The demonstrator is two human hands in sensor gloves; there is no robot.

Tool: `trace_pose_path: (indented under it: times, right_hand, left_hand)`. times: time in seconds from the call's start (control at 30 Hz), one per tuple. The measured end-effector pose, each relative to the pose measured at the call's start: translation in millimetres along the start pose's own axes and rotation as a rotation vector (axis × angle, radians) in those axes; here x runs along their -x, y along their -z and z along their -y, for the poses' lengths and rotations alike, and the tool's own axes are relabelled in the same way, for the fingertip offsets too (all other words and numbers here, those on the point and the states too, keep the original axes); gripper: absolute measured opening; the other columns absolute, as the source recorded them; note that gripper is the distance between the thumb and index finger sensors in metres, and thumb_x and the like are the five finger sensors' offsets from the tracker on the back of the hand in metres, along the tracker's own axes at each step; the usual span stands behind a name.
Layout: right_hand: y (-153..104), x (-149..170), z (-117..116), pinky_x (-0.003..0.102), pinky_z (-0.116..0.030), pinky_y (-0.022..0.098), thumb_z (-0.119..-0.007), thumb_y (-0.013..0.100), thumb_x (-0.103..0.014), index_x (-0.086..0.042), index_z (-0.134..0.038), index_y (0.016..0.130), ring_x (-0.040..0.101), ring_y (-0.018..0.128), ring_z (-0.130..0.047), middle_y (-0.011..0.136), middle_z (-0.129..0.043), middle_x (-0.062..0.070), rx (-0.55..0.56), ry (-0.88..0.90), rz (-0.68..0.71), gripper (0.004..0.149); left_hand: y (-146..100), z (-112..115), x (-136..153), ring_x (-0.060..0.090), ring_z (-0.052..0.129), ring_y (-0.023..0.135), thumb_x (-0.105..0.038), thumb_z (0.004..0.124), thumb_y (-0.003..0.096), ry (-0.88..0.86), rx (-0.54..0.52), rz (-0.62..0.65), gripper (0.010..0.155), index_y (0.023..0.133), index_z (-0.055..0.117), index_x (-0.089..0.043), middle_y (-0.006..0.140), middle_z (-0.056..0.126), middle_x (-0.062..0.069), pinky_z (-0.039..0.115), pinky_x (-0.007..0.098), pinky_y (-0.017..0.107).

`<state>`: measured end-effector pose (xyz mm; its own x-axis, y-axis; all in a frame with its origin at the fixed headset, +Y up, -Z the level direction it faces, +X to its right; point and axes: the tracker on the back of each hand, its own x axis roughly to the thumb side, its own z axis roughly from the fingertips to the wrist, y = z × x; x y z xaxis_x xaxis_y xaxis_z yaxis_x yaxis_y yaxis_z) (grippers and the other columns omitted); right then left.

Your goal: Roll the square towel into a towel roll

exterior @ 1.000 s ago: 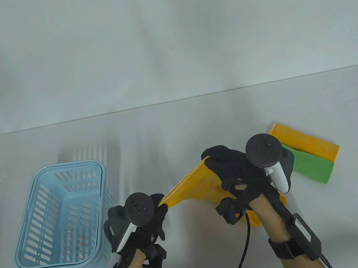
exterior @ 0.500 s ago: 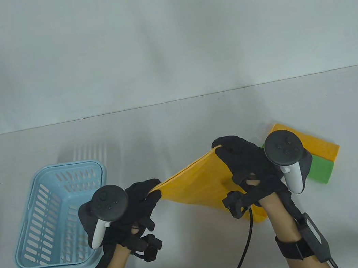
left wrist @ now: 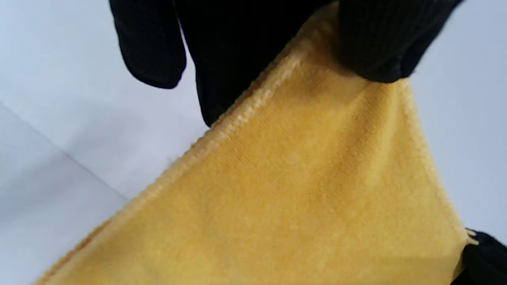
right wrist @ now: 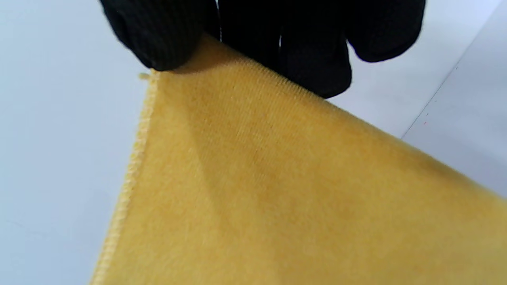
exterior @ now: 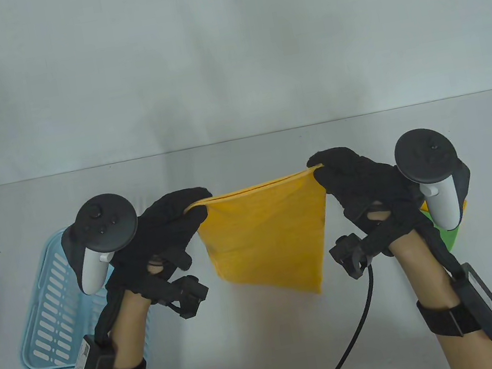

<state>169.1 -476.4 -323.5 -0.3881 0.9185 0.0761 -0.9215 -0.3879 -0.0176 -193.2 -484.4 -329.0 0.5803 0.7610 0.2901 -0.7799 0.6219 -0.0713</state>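
A yellow square towel hangs in the air above the table, stretched between both hands by its two top corners. My left hand pinches the top left corner; the left wrist view shows the gloved fingers clamped on the yellow cloth. My right hand pinches the top right corner; the right wrist view shows the fingers on the towel. The towel's lower edge hangs free, slanting down to the right.
A light blue slotted basket stands at the left, partly behind my left hand. A folded green towel and a yellow one lie at the right, mostly hidden behind my right hand. A black cable runs down from the right hand.
Both hands have lifted the yellow towel off the table and moved apart and upward. The towel now hangs spread between them instead of trailing on the surface.
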Motion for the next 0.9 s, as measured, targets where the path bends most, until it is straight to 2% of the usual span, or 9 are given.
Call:
trace_pose_path:
  times: [0.17,0.3,0.37,0.5,0.57,0.63,0.77,0.83,0.9]
  right_hand:
    - [-14.0,-12.2,8.5,0.052,-0.075,0.054,-0.078,0.038,-0.041,-0.034,-0.082,0.077,0.028,0.065,-0.094,0.071,-0.095,-0.002,-0.007,0.062,0.032,0.040]
    - [-21.5,-25.4,15.9,0.050,-0.076,0.052,-0.079,0.037,-0.041,-0.033,-0.082,0.076,0.024,0.057,-0.095,0.063,-0.095,-0.002,-0.008,0.093,0.070,0.040]
    - [-24.3,-34.0,19.8,0.050,-0.077,0.051,-0.079,0.037,-0.040,-0.033,-0.082,0.076,0.022,0.052,-0.095,0.058,-0.096,-0.003,-0.004,0.107,0.100,0.040]
    - [-15.0,-47.4,24.8,0.050,-0.077,0.050,-0.080,0.037,-0.040,-0.032,-0.083,0.076,0.021,0.050,-0.095,0.056,-0.095,-0.003,0.022,0.084,0.122,0.040]
    - [3.8,-43.5,20.5,0.050,-0.076,0.051,-0.080,0.037,-0.040,-0.033,-0.082,0.076,0.022,0.051,-0.095,0.056,-0.095,-0.003,0.041,0.026,0.075,0.039]
    - [27.9,-29.0,10.8,0.051,-0.075,0.053,-0.079,0.037,-0.040,-0.034,-0.082,0.076,0.024,0.054,-0.094,0.059,-0.095,-0.003,0.042,-0.059,-0.007,0.040]
    - [68.0,14.4,-9.8,0.054,-0.071,0.058,-0.079,0.037,-0.041,-0.037,-0.083,0.076,0.029,0.070,-0.090,0.077,-0.090,-0.001,0.056,-0.218,-0.152,0.039]
    - [81.7,33.9,-17.0,0.054,-0.071,0.058,-0.080,0.037,-0.041,-0.037,-0.084,0.075,0.030,0.074,-0.088,0.082,-0.088,-0.001,0.075,-0.231,-0.205,0.039]
    - [91.2,34.0,-13.7,0.055,-0.070,0.059,-0.081,0.036,-0.040,-0.037,-0.084,0.074,0.031,0.076,-0.087,0.085,-0.086,0.000,0.105,-0.181,-0.216,0.038]
  left_hand:
    - [-12.0,-12.0,-25.0,0.021,0.104,0.071,-0.044,0.079,0.0416,0.006,-0.022,0.070,0.046,0.086,0.087,-0.032,0.078,0.099,-0.008,0.074,0.053,0.067]
    - [-23.0,-22.2,-46.9,0.020,0.105,0.067,-0.043,0.077,0.0428,0.036,-0.073,0.131,0.047,0.086,0.087,-0.029,0.074,0.101,-0.008,0.075,0.053,0.066]
    - [-26.3,-27.2,-57.5,0.018,0.106,0.057,-0.043,0.076,0.0433,0.052,-0.105,0.153,0.047,0.085,0.088,-0.025,0.066,0.101,-0.009,0.076,0.051,0.065]
    - [-12.4,-32.9,-68.1,0.016,0.105,0.049,-0.042,0.075,0.0440,0.150,-0.148,0.122,0.048,0.086,0.087,-0.023,0.058,0.101,-0.011,0.078,0.051,0.063]
    - [8.4,-29.9,-58.2,0.017,0.105,0.053,-0.043,0.075,0.0439,0.187,-0.131,0.047,0.048,0.087,0.087,-0.025,0.061,0.101,-0.011,0.077,0.051,0.064]
    - [34.3,-19.5,-35.9,0.021,0.103,0.065,-0.044,0.075,0.0436,0.200,-0.063,-0.066,0.047,0.087,0.086,-0.031,0.072,0.099,-0.008,0.074,0.053,0.066]
    - [71.3,10.8,14.7,0.026,0.096,0.080,-0.044,0.075,0.0432,0.203,0.085,-0.224,0.046,0.087,0.086,-0.035,0.087,0.093,-0.005,0.071,0.055,0.068]
    - [83.6,24.7,33.5,0.027,0.095,0.081,-0.044,0.075,0.0427,0.199,0.092,-0.290,0.046,0.086,0.087,-0.036,0.088,0.092,-0.004,0.071,0.055,0.068]
    - [93.3,24.1,29.6,0.027,0.094,0.083,-0.044,0.075,0.0424,0.211,0.074,-0.295,0.046,0.086,0.087,-0.038,0.090,0.091,-0.004,0.071,0.055,0.068]
